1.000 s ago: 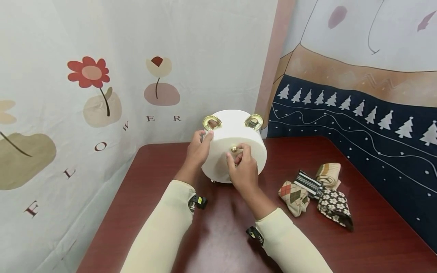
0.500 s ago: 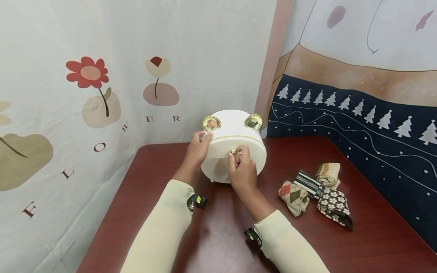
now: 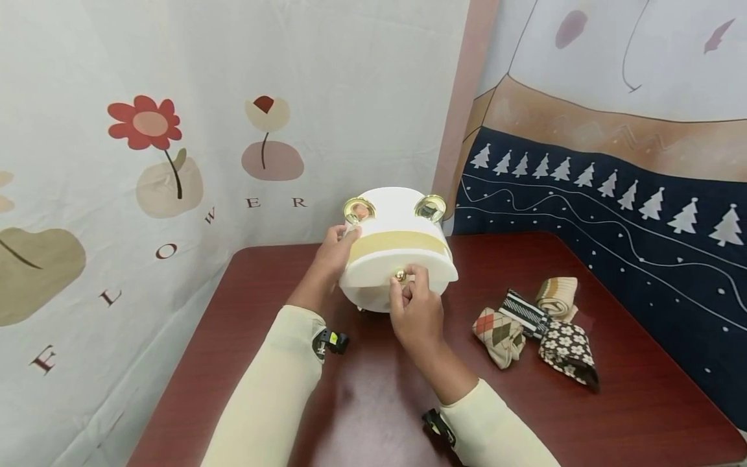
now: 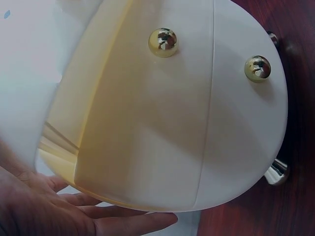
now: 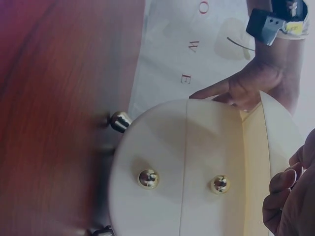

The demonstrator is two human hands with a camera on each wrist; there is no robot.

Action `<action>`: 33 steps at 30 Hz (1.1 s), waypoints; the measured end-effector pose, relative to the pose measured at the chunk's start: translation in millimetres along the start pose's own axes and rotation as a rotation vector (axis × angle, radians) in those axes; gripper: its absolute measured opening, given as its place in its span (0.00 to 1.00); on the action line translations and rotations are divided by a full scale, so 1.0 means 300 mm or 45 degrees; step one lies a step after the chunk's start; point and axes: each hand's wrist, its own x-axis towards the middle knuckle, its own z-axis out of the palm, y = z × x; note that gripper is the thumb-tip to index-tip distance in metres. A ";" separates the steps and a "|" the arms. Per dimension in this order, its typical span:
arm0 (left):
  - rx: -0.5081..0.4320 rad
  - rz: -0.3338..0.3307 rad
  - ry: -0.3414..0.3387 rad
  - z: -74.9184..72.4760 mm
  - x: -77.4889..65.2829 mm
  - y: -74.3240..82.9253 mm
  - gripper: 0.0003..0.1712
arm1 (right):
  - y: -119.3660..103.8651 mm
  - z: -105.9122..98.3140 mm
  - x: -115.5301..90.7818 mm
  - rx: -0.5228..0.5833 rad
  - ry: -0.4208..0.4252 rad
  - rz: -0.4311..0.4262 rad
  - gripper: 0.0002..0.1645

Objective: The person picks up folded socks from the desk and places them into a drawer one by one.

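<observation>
Only wrist views show lower knobs (image 5: 148, 179); right grip (image 3: 417, 310) pinches top knob (image 3: 400, 275), left (image 3: 334, 255) relaxed.

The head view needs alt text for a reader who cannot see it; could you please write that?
A person's right hand pinches the gold knob of a partly open drawer in a rounded white cabinet, while their left hand touches the cabinet's left side. The cabinet stands on a dark red table, with four patterned folded cloths lying to its right.
</observation>
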 end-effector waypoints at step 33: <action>0.041 -0.014 -0.041 -0.005 -0.003 -0.017 0.45 | -0.026 -0.095 -0.167 0.069 0.065 -0.163 0.16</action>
